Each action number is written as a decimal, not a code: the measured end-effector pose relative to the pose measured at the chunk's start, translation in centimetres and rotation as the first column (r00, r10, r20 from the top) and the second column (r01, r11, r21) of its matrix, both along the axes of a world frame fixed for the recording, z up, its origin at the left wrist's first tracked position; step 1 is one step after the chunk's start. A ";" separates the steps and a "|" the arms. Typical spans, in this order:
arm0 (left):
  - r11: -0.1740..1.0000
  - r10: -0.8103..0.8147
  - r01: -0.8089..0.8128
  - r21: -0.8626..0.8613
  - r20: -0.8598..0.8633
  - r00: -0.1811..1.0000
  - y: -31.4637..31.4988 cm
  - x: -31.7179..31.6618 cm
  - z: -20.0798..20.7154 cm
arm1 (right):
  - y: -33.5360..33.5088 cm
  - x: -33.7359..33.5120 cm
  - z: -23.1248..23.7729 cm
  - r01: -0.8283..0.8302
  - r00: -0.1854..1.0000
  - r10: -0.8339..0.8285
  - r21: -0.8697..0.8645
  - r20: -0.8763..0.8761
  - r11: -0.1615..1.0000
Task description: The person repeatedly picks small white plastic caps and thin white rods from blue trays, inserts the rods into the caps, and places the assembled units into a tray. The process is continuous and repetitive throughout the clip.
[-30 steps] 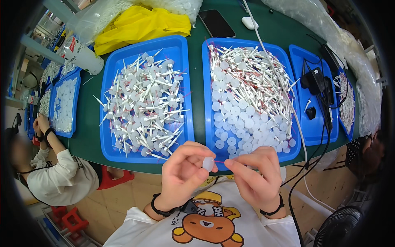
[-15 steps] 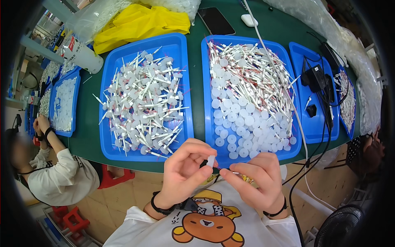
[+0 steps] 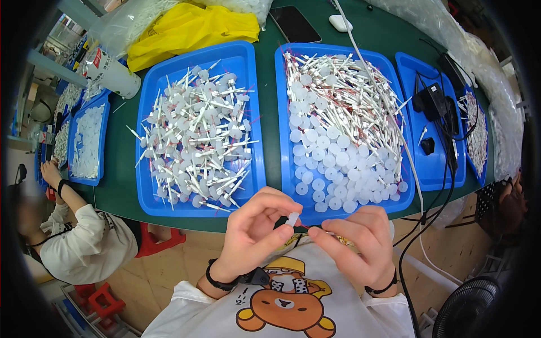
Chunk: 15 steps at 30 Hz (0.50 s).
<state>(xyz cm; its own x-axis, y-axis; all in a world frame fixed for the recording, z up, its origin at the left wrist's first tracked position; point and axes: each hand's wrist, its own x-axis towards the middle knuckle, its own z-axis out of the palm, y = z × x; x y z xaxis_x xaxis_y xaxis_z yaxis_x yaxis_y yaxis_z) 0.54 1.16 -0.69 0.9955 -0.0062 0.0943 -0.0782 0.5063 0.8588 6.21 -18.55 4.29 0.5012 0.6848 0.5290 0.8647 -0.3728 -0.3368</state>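
Between thumb and forefinger, my left hand (image 3: pixel 251 236) pinches a small translucent white disc (image 3: pixel 292 218), held edge-on. A thin red wire (image 3: pixel 305 227) runs from beside the disc to my right hand (image 3: pixel 358 245), whose thumb and forefinger are closed on it. Both hands are in front of my chest, just off the table's near edge. Beyond my left hand, a blue tray (image 3: pixel 258 174) is heaped with white sticks bearing discs and red wires. Past my right hand, a second blue tray (image 3: pixel 285 174) has loose discs nearest me and white sticks with red wires behind them.
A narrower blue tray (image 3: pixel 434 179) at right holds a black power adapter (image 3: pixel 433 102) and cables. At the back lie a yellow bag (image 3: pixel 191 34), a phone (image 3: pixel 295 24) and a white case (image 3: pixel 340 23). A paper cup (image 3: pixel 115 79) leans at left, near a co-worker (image 3: pixel 84 242).
My right hand has drawn slightly right, away from the left, and the red wire between them now shows more. My left hand keeps its pinch on the disc. The co-worker's hand has shifted.
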 end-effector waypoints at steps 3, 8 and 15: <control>1.000 -0.019 0.019 -0.002 0.027 0.999 0.0 -0.2 0.2 | -0.2 0.3 0.1 -0.012 1.000 0.012 0.011 -0.021 1.000; 0.998 -0.016 0.018 -0.055 0.033 0.999 -0.3 -0.2 0.2 | -0.3 0.1 0.3 -0.063 0.997 0.064 0.010 -0.032 0.998; 0.999 -0.033 0.033 0.001 0.043 0.999 -0.2 0.1 0.1 | -0.9 0.2 0.3 -0.109 0.994 0.110 -0.067 0.015 0.992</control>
